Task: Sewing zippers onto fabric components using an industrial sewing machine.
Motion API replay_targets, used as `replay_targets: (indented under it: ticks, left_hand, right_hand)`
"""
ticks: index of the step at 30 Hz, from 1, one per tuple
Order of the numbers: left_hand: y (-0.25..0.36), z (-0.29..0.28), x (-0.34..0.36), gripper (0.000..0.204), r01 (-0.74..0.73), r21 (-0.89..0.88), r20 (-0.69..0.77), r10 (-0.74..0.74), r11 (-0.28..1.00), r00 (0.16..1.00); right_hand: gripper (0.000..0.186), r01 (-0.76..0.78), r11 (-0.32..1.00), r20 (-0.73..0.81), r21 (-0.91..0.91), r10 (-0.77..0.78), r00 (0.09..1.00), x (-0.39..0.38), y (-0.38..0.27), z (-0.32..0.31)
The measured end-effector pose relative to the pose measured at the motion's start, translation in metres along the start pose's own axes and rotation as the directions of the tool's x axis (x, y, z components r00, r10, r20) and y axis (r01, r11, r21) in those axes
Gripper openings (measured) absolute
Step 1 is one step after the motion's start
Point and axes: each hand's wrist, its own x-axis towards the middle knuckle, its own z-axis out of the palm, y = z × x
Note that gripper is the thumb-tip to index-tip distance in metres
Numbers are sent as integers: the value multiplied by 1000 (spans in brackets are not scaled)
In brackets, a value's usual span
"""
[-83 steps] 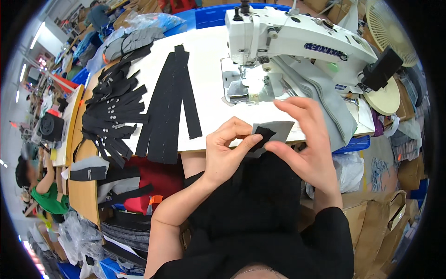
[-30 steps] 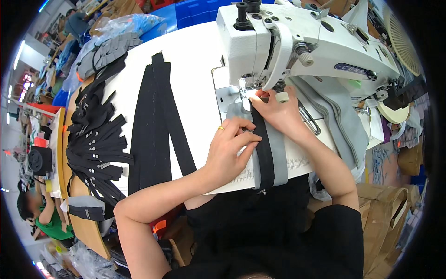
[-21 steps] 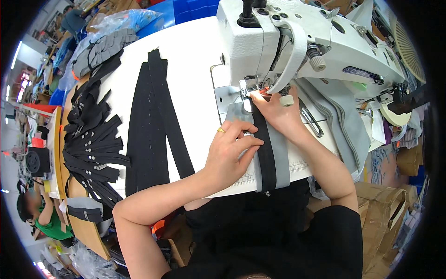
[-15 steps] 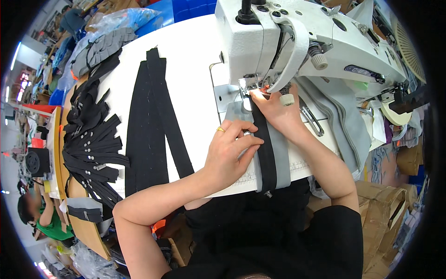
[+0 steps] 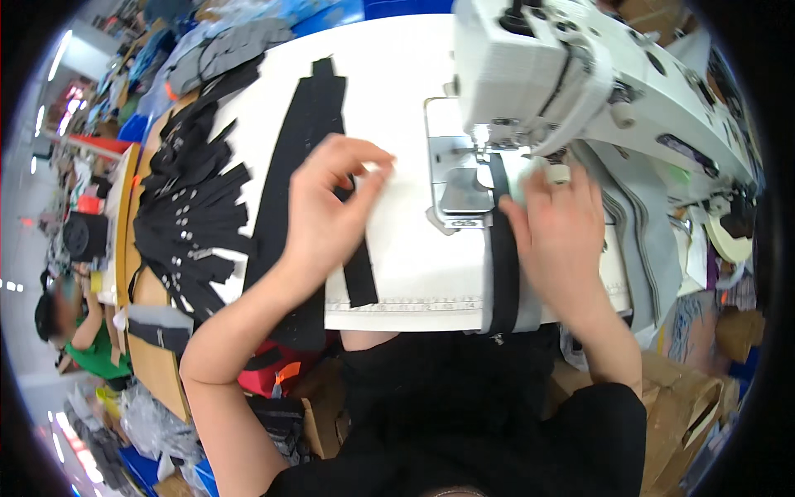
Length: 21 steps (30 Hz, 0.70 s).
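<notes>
A black zipper tape [image 5: 504, 273] lies lengthwise on a strip of grey fabric [image 5: 530, 311] and runs up to the needle area of a white sewing machine [image 5: 497, 74]. Its metal end hangs at the table's front edge. Flat over the grey fabric rests my right hand [image 5: 565, 240], fingers stretched toward the machine and thumb beside the zipper tape. My left hand [image 5: 323, 207] is raised over the long black fabric strips [image 5: 290, 182], away from the seam. Its thumb and forefinger are pinched; motion blurs them, and whatever they hold cannot be made out.
Many black zippers [image 5: 195, 219] with silver pulls are heaped at the table's left edge. Grey fabric pieces [image 5: 642, 224] lie right of the machine. A printed ruler [image 5: 406, 306] follows the front edge. Cardboard boxes [image 5: 679, 406] stand lower right; another person [image 5: 91, 331] sits far left.
My left hand has left the zipper tape and moved up and left. My right hand has drawn back from the needle area onto the fabric. The whole view has shifted.
</notes>
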Motion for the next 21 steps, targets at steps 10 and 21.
replay_targets:
  ticks: [10, 21]
  left_hand:
    - [-24, -59, 9, 18, 359, -45, -22, -361, 932, 932]
    - [-20, -55, -3, 61, 652, 160, 502, -630, 741, 592]
  right_hand:
    - [18, 470, 737, -179, 485, -443, 879, -32, -116, 34]
    - [17, 376, 761, -160, 529, -346, 925, -31, -112, 27]
